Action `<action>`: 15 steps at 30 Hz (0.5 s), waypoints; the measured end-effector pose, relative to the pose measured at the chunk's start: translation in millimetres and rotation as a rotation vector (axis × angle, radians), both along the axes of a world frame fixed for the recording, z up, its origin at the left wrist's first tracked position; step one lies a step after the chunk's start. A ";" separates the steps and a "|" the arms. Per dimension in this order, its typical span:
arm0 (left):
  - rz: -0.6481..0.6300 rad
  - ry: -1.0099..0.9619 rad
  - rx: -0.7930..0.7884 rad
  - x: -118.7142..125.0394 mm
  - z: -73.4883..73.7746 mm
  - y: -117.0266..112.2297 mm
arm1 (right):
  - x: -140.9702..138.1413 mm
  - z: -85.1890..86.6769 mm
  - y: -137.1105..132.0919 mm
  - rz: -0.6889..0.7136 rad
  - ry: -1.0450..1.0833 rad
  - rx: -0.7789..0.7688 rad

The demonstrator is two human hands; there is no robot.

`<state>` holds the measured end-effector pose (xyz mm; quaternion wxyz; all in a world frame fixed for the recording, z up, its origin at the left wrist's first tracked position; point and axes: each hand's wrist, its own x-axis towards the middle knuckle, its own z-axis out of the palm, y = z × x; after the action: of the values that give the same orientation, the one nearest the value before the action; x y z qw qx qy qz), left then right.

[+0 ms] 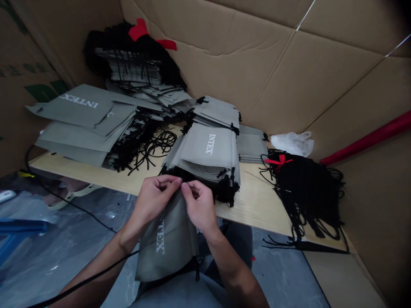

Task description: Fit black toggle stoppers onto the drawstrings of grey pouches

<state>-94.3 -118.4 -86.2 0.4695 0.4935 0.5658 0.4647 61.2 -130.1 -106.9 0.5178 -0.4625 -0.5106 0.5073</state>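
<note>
A grey drawstring pouch (175, 239) printed INTEX hangs over my lap, a black knotted cord end showing at its lower right corner. My left hand (157, 194) pinches the pouch's top edge between thumb and forefinger. Close beside it, my right hand (199, 203) pinches the same edge, the two sets of fingertips nearly touching. What lies between the fingertips is too small to make out. Just beyond my hands, a stack of finished-looking grey pouches (208, 145) with black cord ends rests on the board.
More grey pouches (80, 111) pile up at the left of the wooden board (257, 201). Loose black cords (157, 147) lie beside them. A red-tied bundle of black cords (308, 188) hangs over the right edge, near a clear plastic bag (293, 142). Cardboard walls (231, 51) enclose the back.
</note>
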 end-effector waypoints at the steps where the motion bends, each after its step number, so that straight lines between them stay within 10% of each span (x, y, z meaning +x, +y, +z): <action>1: 0.000 -0.002 0.000 -0.3 0.2 0.0 | -0.2 -0.3 -0.1 0.000 0.002 -0.002; 15: 0.004 -0.042 0.005 -2.2 0.4 -0.5 | 1.5 0.4 -1.7 0.044 0.031 -0.013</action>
<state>-96.5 -118.9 -85.7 0.4791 0.4835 0.5557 0.4774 62.7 -131.8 -106.5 0.5114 -0.4466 -0.5093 0.5288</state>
